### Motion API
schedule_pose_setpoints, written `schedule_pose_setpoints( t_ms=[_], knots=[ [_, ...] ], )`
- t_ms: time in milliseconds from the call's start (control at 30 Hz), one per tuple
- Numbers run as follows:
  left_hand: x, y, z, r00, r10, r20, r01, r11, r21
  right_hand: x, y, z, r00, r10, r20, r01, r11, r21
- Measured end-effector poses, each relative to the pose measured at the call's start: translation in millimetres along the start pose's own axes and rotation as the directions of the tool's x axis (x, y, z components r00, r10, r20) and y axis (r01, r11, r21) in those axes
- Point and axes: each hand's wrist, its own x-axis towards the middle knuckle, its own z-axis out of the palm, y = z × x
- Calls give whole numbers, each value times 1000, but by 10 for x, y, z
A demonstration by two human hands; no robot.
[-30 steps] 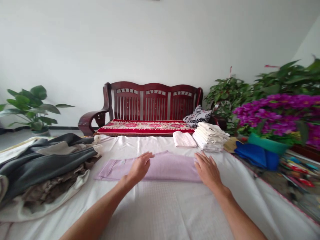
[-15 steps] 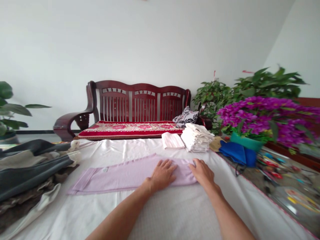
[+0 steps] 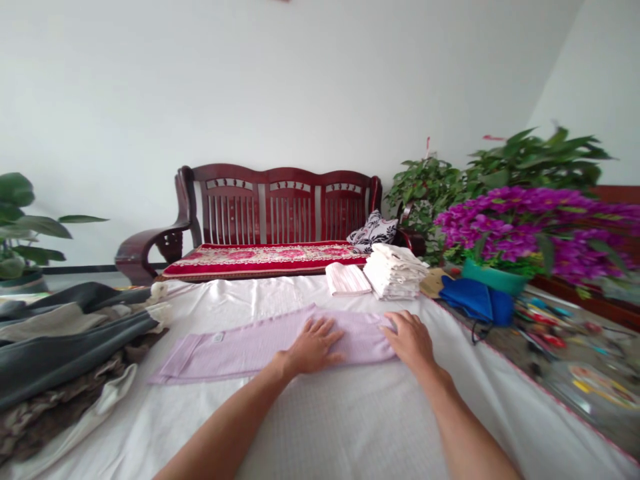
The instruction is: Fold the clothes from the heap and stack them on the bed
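A long lilac cloth (image 3: 240, 343), folded into a strip, lies flat on the white sheet (image 3: 325, 427) in front of me. My left hand (image 3: 310, 347) rests flat on its right half, fingers spread. My right hand (image 3: 411, 339) lies open on the strip's right end, palm down. Neither hand holds anything.
A heap of grey and brown clothes (image 3: 60, 353) lies at the left. A folded pink-white cloth (image 3: 347, 279) and a stack of folded white cloths (image 3: 394, 272) sit at the back right, beside a blue cloth (image 3: 473, 300) and purple flowers (image 3: 525, 223). A red wooden bench (image 3: 270, 220) stands behind.
My left hand slid to the right along the lilac strip, closing toward my right hand, which stayed on the strip's right end. My view turned to the right.
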Motion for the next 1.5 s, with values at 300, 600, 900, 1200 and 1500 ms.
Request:
schedule_pose_setpoints(
  t_ms=[300,600,900,1200,1500],
  knots=[
    [-103,395,-149,996,-20,-82,16,999,-48,-67,61,-177,931,-292,218,238,941,241],
    [-40,48,-567,944,-330,19,330,933,-144,316,-103,-331,965,-195,175,115,914,389],
    [170,-356,-699,914,-404,22,388,860,-332,850,-392,-335,986,-114,121,78,961,265],
    [624,-713,-821,742,-636,-211,567,764,-308,866,-762,-131,968,-163,-193,201,959,199],
    [697,-744,-685,715,-649,-260,590,759,-274,-123,-836,-39,779,-597,189,530,790,309]
  ],
)
